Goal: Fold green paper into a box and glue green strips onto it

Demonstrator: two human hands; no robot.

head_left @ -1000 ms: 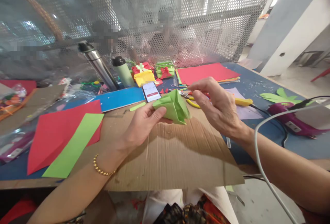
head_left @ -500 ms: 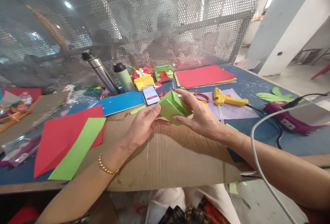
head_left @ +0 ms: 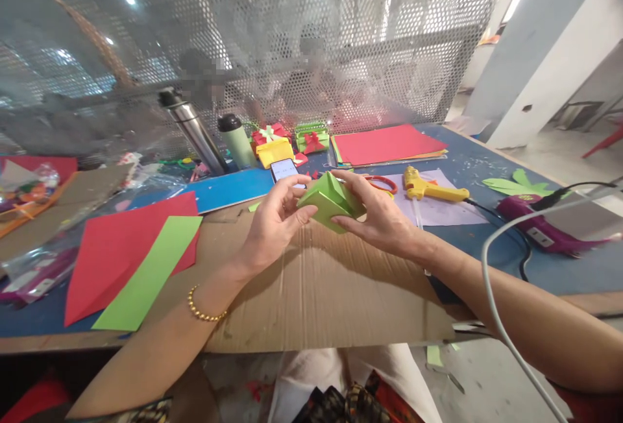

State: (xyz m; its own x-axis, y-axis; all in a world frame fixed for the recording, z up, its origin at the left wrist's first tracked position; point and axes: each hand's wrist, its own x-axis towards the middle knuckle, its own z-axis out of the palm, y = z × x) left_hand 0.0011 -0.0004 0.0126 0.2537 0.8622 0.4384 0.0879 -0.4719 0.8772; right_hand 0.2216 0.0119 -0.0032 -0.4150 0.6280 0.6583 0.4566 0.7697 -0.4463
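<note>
A folded green paper box (head_left: 327, 202) is held up over the brown cardboard sheet (head_left: 331, 293). My right hand (head_left: 382, 215) grips its right side, thumb on the near face and fingers behind. At the box's left edge is my left hand (head_left: 275, 222), its fingers bent and its thumb tip against the paper. Behind the left fingers lies a lit phone (head_left: 283, 170), partly covered.
A yellow glue gun (head_left: 433, 189) lies on pale paper to the right, near orange-handled scissors (head_left: 384, 183). Red sheets (head_left: 389, 144), two bottles (head_left: 236, 141) and small paper boxes stand behind. A white cable (head_left: 491, 293) crosses my right forearm.
My left fingers have lifted from under the box to its upper left and now cover part of the phone. My right hand keeps its hold, with the box almost in place.
</note>
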